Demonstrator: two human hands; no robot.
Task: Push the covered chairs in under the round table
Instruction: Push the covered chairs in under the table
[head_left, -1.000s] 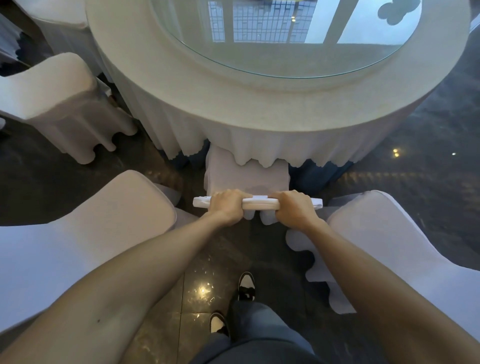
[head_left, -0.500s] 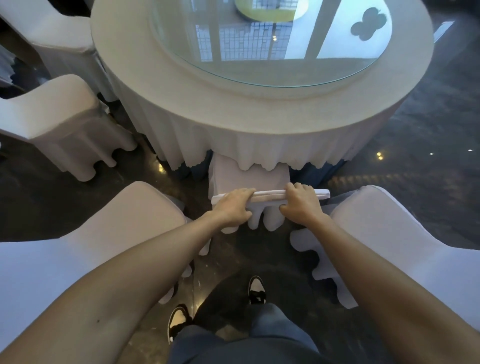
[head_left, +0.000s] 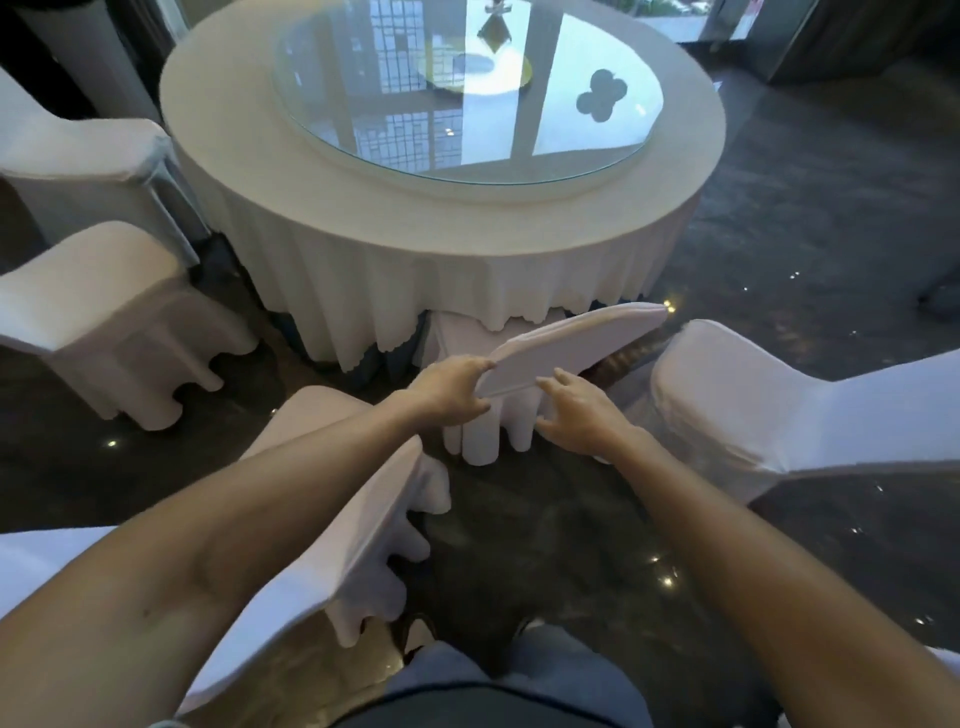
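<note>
Under the tablecloth (head_left: 395, 291) the chair (head_left: 566, 340) seat hides; left hand (head_left: 449, 387) pinches its back, right hand (head_left: 582, 410) spread open.

White chair covers (head_left: 563, 338), cream tablecloth (head_left: 395, 270), dark glossy speckled floor (head_left: 810, 218).

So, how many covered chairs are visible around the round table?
6: one pushed under the table, one right, one under the left arm, two left, one at bottom-left. Others may be hidden.
</note>
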